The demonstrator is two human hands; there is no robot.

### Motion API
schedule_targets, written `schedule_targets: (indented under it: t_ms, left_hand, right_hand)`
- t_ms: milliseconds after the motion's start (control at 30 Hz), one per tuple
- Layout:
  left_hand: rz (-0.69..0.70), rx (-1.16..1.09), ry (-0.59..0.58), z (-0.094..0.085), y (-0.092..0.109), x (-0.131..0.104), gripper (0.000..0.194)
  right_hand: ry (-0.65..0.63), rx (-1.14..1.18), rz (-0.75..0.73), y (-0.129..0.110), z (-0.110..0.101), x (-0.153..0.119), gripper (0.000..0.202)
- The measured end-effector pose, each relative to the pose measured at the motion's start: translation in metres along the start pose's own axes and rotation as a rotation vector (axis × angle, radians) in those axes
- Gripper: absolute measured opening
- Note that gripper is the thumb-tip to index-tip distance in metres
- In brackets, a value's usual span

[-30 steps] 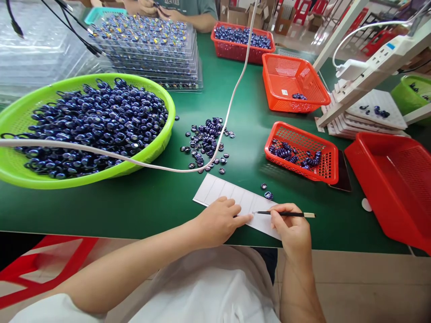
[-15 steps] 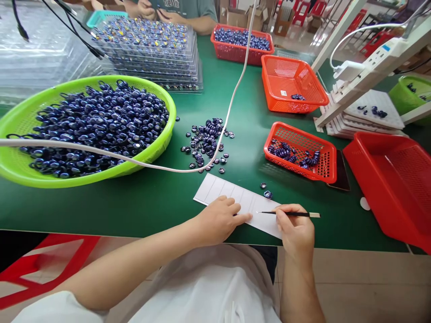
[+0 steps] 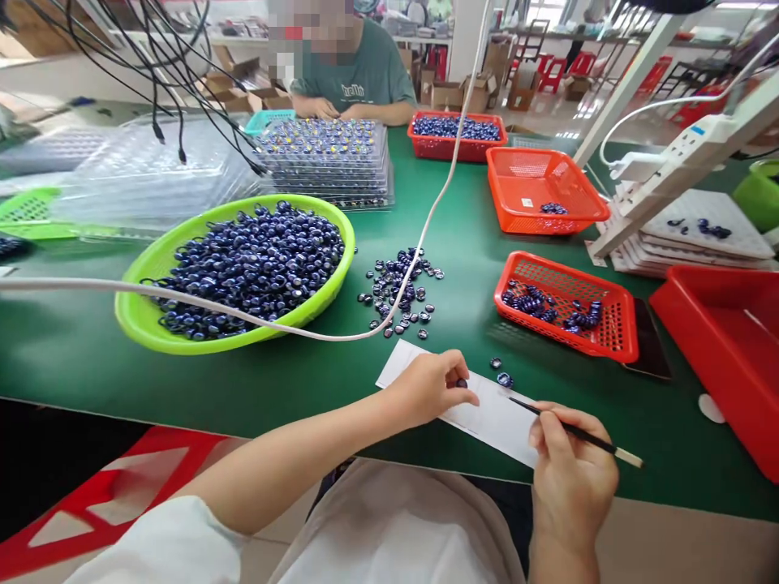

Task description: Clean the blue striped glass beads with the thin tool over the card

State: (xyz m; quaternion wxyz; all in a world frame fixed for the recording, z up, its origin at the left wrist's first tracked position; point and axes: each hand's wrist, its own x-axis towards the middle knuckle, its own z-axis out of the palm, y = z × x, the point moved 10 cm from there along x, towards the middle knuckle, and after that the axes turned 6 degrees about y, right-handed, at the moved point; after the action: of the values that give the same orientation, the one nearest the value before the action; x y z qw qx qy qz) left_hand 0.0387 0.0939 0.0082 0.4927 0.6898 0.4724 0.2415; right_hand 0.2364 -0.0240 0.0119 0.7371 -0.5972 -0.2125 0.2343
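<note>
A white lined paper strip (image 3: 499,422) lies near the front edge of the green table. Over its middle is my left hand (image 3: 429,389), fingers curled around a small dark bead (image 3: 461,384), thumb and index finger reaching forward. My right hand (image 3: 575,462) grips a thin black tool with a pale end (image 3: 587,436), its tip just above the strip's right part. Two dark ring-like pieces (image 3: 504,379) rest on the table behind the strip. A loose pile of similar pieces (image 3: 398,284) lies farther back, left of the red perforated basket (image 3: 569,339).
At left stands a green basket (image 3: 350,251) heaped with dark beads, with stacked clear trays (image 3: 332,170) behind. A white cable (image 3: 435,203) hangs across the table. Red bins (image 3: 706,332) stand at right. Another person (image 3: 371,73) sits opposite.
The camera view has tilted up and shifted left. My left hand has lifted its fingers from flat pointing on the strip, showing a dark bead within. The tool now slants down to the right.
</note>
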Motion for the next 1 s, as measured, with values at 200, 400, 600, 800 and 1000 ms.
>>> schedule_targets:
  t_ms: [200, 400, 600, 800, 1000]
  left_hand:
    - [-0.124, -0.380, -0.025, 0.015, -0.021, 0.014, 0.035]
    - [-0.175, -0.392, -0.035, 0.019, -0.028, 0.008, 0.043]
    - [-0.171, -0.514, -0.035, 0.024, -0.030, 0.009, 0.029]
    - [-0.198, -0.530, -0.016, 0.021, -0.034, 0.008, 0.037]
    - [-0.015, -0.374, 0.007, 0.016, -0.019, 0.008, 0.011]
  right_hand:
    - [0.005, -0.007, 0.043, 0.021, 0.002, 0.004, 0.023]
    - [-0.003, -0.021, 0.039, 0.020, 0.001, 0.002, 0.023]
    - [-0.017, 0.015, 0.037, 0.019, 0.002, 0.000, 0.019]
    - [-0.023, 0.063, 0.038, 0.020, 0.002, 0.000, 0.016]
    - [-0.026, 0.061, 0.018, 0.017, 0.003, 0.000, 0.016]
